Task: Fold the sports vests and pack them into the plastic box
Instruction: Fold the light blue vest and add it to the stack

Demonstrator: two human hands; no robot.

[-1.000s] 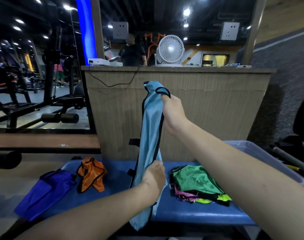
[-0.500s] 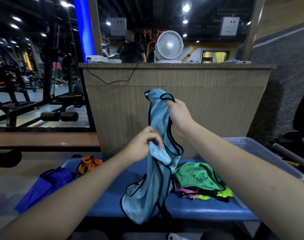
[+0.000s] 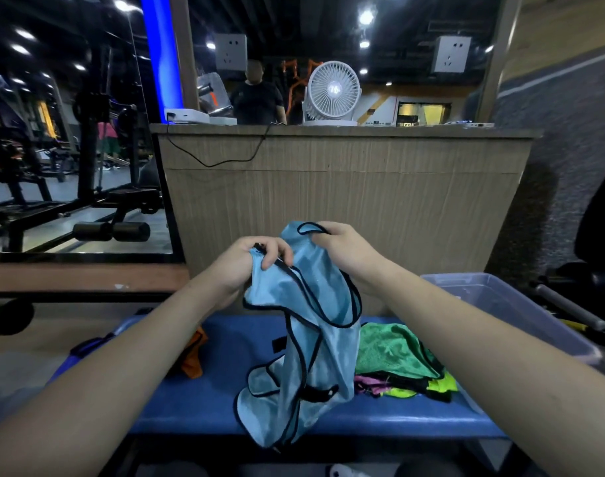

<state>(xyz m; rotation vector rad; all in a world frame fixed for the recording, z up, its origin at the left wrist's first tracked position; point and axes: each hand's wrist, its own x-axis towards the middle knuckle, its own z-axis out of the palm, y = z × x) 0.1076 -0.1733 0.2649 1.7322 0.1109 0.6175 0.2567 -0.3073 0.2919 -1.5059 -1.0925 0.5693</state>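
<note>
A light blue sports vest (image 3: 311,339) with black trim hangs in front of me over the blue bench (image 3: 197,404). My left hand (image 3: 256,259) pinches its black-trimmed edge at the upper left. My right hand (image 3: 342,249) grips the shoulder strap at the top right. The vest's lower part droops onto the bench. To its right lies a pile of folded vests, green (image 3: 394,352) on top, with pink and yellow ones under it. The clear plastic box (image 3: 521,315) stands at the bench's right end.
An orange vest (image 3: 192,356) and a purple vest (image 3: 87,346) lie on the left of the bench, partly hidden by my left arm. A wooden counter (image 3: 345,187) with a white fan (image 3: 332,92) rises behind. Gym machines stand at left.
Both hands have come down and closer together with the blue vest. My left hand moved up from the vest's lower part to its upper edge, and the vest now hangs bunched.
</note>
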